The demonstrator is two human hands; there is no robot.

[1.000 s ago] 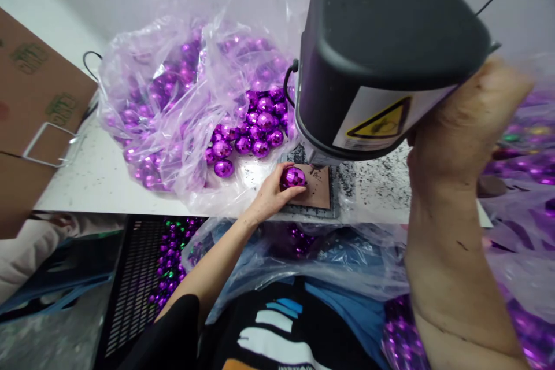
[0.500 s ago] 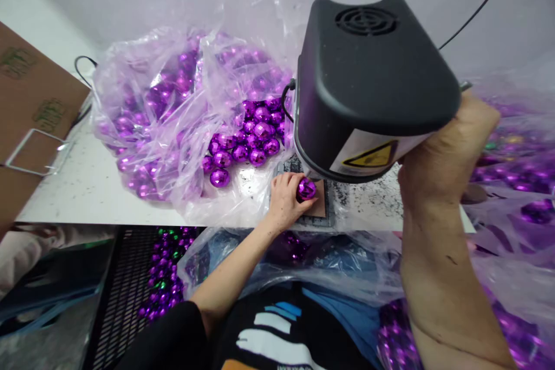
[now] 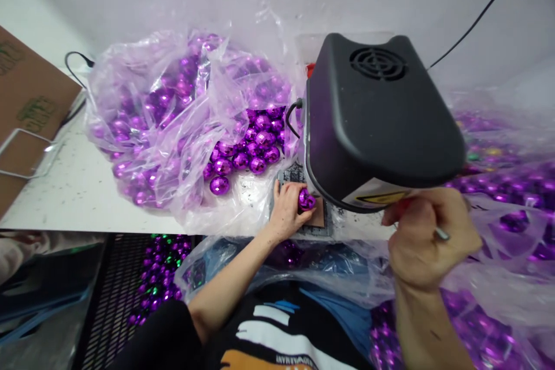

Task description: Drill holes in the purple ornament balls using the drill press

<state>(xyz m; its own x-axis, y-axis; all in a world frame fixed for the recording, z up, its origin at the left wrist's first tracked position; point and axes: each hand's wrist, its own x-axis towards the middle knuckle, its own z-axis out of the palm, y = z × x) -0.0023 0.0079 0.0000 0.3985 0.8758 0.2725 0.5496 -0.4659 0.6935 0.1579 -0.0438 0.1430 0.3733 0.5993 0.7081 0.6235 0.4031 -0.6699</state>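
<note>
My left hand [image 3: 287,209] pinches a shiny purple faceted ball [image 3: 306,199] over a brown pad [image 3: 318,214] on the grey base [image 3: 297,173] of a bench machine. Above it looms the machine's black housing [image 3: 385,121], with a round vent on top and a yellow warning label. My right hand [image 3: 433,237] is closed round a lever at the housing's right side. Only the lever's metal tip [image 3: 441,234] and a bit of red show between the fingers. The housing hides the parts beneath it.
Loose purple balls [image 3: 258,165] spill from a large clear plastic bag [image 3: 143,121] on the white table [image 3: 56,208]. A cardboard box [image 3: 30,115] stands at the left. A black crate [image 3: 115,283] with purple and green balls is below. More bagged purple balls [image 3: 511,225] lie right.
My right hand has come down and inward with the lever, and its wrist has turned. The housing sits lower in view. My left hand still holds the ball at the base.
</note>
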